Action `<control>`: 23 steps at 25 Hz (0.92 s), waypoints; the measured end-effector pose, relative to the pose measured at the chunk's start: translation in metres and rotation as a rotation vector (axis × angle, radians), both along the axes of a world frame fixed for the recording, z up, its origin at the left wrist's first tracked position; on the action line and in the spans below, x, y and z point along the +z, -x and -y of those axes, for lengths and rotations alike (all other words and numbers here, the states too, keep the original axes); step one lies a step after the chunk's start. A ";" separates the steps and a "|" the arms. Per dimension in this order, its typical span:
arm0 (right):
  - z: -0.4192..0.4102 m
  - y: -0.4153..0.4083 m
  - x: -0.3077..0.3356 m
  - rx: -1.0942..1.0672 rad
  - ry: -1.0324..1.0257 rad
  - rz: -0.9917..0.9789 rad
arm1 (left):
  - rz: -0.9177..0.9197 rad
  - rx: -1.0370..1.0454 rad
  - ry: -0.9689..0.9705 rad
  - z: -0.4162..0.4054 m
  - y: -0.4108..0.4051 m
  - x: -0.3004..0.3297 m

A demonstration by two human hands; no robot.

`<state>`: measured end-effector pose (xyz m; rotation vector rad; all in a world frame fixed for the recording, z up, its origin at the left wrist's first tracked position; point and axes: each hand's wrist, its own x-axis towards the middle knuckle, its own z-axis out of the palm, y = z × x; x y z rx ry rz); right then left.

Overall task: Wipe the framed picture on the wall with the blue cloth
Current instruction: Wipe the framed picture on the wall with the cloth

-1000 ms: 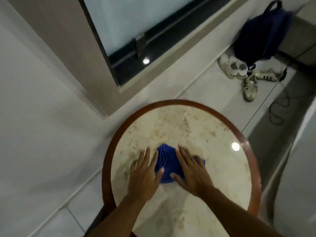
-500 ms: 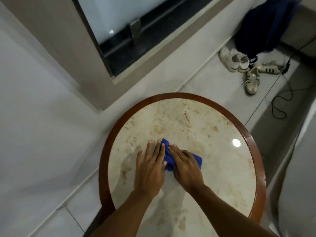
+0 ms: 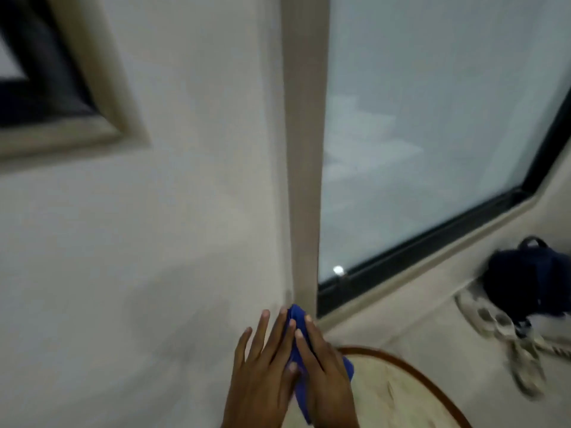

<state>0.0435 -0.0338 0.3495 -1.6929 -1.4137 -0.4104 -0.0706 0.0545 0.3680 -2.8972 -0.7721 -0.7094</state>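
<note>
The blue cloth (image 3: 299, 393) is folded narrow and held up off the table between my two hands. My left hand (image 3: 262, 378) presses its left side with fingers straight, and my right hand (image 3: 324, 375) lies over its right side. Only the cloth's tip and lower edge show; the rest is hidden by my hands. The framed picture (image 3: 61, 88) hangs on the white wall at the upper left, with a pale outer frame and a dark inner border. It is far above and left of my hands.
A round marble table with a brown rim (image 3: 411, 366) is at the bottom right. A large window (image 3: 432, 134) fills the right side behind a beige post (image 3: 304, 180). A dark backpack (image 3: 531, 279) and shoes (image 3: 494, 322) lie on the floor at far right.
My view has swung up from the table to the wall, bringing the picture into sight. Both hands have lifted the cloth off the tabletop, pressed between them.
</note>
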 end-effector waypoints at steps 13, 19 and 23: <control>-0.183 0.121 0.365 0.139 -0.762 -0.137 | 0.345 0.358 -0.647 -0.159 0.172 0.416; -0.257 0.140 0.358 -0.054 -0.520 0.026 | 0.212 0.460 -0.776 -0.223 0.187 0.458; -0.281 0.138 0.350 -0.189 -0.609 0.075 | 0.247 0.451 -0.834 -0.234 0.187 0.447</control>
